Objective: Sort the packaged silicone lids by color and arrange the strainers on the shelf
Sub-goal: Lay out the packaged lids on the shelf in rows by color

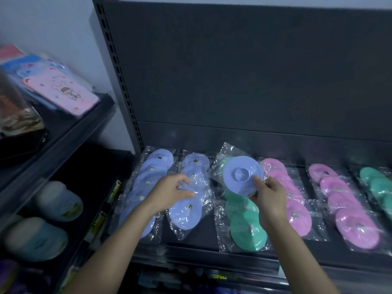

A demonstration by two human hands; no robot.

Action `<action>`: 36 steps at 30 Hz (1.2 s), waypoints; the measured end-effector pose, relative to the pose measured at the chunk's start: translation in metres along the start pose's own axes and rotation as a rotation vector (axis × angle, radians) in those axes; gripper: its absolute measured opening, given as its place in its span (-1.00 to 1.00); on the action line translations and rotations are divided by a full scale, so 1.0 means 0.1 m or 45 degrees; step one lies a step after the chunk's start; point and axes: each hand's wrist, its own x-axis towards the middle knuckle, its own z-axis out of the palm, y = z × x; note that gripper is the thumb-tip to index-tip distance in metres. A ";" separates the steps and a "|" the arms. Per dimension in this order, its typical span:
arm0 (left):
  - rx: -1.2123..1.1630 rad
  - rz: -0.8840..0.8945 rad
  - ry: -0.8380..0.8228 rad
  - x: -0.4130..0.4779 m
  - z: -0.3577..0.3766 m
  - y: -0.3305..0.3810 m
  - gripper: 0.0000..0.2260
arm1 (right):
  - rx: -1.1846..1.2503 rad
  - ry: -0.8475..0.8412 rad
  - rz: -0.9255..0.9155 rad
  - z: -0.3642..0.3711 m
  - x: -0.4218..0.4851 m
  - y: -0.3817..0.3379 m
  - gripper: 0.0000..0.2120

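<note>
Packaged silicone lids lie in rows on the dark shelf [207, 236]. Two rows at the left are blue [148, 181] [187, 211], then a green row [247, 230], two pink rows [297, 213] [352, 221] and another green row [379, 185] at the far right. My right hand [268, 196] pinches a packaged blue lid [241, 174] and holds it tilted above the back of the middle green row. My left hand [171, 193] rests with loosely spread fingers on the second blue row. No strainers are in sight.
A slotted metal upright [118, 77] and a dark back panel [254, 71] bound the shelf. To the left, another rack holds pink and blue packets [61, 90] above and pale bowl-like items [57, 200] below. More goods sit under the shelf's front lip [212, 259].
</note>
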 end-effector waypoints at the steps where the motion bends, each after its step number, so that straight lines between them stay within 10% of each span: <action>1: 0.046 0.038 -0.094 0.03 -0.02 0.01 -0.82 | 0.012 0.010 0.015 -0.03 -0.01 0.03 -0.85; 6: 0.462 0.174 -0.292 0.15 0.00 0.07 -0.75 | 0.026 0.053 0.068 -0.17 -0.08 0.18 -0.80; 11: 0.601 0.220 0.104 0.10 0.14 0.06 -0.66 | 0.056 0.088 0.103 -0.25 -0.10 0.22 -0.77; 17: 0.988 0.259 -0.363 -0.13 0.41 -0.20 -0.40 | 0.074 0.083 0.125 -0.24 -0.09 0.25 -0.74; 25: 1.264 0.374 -0.339 0.05 0.45 -0.34 -0.36 | 0.043 0.004 0.158 -0.17 -0.13 0.25 -0.87; 31: 0.414 0.222 0.152 0.00 0.35 -0.14 -0.65 | -0.139 -0.057 0.044 -0.10 -0.23 0.24 -0.72; 36: -0.653 -0.375 0.276 -0.08 0.21 0.07 -0.58 | -0.178 -0.308 -0.398 0.13 -0.46 0.20 -0.82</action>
